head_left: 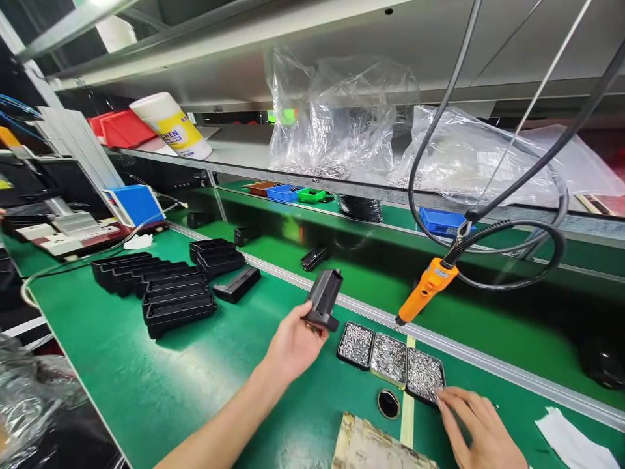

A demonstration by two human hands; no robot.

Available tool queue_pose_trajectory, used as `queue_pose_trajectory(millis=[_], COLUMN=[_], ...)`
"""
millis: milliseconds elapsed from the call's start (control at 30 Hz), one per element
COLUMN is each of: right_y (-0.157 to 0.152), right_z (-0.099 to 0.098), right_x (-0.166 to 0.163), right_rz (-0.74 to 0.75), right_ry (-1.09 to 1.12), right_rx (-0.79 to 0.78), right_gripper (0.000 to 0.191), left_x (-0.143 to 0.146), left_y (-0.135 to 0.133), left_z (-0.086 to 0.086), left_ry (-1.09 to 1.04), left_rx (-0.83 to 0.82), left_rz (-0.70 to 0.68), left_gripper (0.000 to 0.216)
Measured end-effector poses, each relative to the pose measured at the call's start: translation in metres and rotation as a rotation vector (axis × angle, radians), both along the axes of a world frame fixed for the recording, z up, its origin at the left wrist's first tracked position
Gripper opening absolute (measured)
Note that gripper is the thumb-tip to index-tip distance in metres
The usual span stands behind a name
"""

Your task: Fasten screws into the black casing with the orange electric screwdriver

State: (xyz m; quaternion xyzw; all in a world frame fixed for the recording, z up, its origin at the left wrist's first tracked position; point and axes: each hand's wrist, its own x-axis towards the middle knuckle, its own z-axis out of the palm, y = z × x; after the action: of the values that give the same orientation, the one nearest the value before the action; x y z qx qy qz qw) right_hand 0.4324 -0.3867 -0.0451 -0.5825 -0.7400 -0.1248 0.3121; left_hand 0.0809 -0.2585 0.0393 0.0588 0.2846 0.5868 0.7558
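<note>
head view, workbench with green mat (146, 384). the left hand (293, 345) is closed around the base of a black plastic housing (323, 299), holding it tilted in the air above the mat, just at 10 o'clock from the first of three small trays. the right hand (481, 426) lies low at 5 o'clock in the frame, fingers loosely extended and holding nothing, its fingertips (441, 398) touching the near rim of the right screw tray (424, 374). the middle tray (389, 357) and left tray (356, 344) sit edge to edge with it, all three filled with small bright fasteners. an orange electric screwdriver (430, 286) hangs on its cable (512, 234) at 12 o'clock from the trays, tip pointing down toward the rail. a stack of like black housings (170, 293) lies at 9 o'clock, well apart. a round black hole (388, 403) and a cardboard piece (375, 449) lie at 6 o'clock.

risks, as judged: fingertips pressing on the tray rim could tip or slide the shallow tray and scatter fasteners across the mat or into the hole. the housing, pinched at one end only, could pivot and slip from the grip. the hanging screwdriver may swing into a raised hand or the housing if knocked.
</note>
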Motion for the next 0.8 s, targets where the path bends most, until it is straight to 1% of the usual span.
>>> queue_pose_trajectory(millis=[100,167,267,367,467,633,733,800], right_y=[0.032,0.046,0.056,0.056,0.054,0.056,0.058,0.058], right_z=[0.001,-0.003,-0.007,-0.006,-0.002,0.004,0.009,0.011], right_x=[-0.009,-0.012,-0.011,-0.009,-0.008,-0.016,-0.022,-0.024], right_rz=[-0.083,-0.116,-0.154,-0.162,-0.156,-0.13,-0.099,-0.089], right_ry=[-0.029,-0.051,-0.072,-0.071,-0.038,0.04,0.059,0.074], right_rx=[-0.101,-0.162,-0.241,-0.305,-0.349,-0.387,-0.398,-0.403], right_gripper=[0.036,0.03,0.015,0.008,0.009,0.024,0.022,0.025], left_x=[0.023,0.032,0.038,0.038,0.036,0.034,0.033,0.032], left_y=[-0.03,-0.042,-0.051,-0.056,-0.057,-0.055,-0.055,-0.055], left_z=[-0.01,-0.016,-0.023,-0.028,-0.033,-0.039,-0.04,-0.04], left_ry=[-0.042,-0.055,-0.051,-0.026,0.003,0.043,0.064,0.079], left_rx=[0.017,0.06,0.144,0.209,0.236,0.262,0.271,0.269], left_rz=[-0.111,-0.171,-0.269,-0.335,-0.348,-0.346,-0.347,-0.348], left_gripper=[0.007,0.015,0.034,0.05,0.052,0.047,0.046,0.048])
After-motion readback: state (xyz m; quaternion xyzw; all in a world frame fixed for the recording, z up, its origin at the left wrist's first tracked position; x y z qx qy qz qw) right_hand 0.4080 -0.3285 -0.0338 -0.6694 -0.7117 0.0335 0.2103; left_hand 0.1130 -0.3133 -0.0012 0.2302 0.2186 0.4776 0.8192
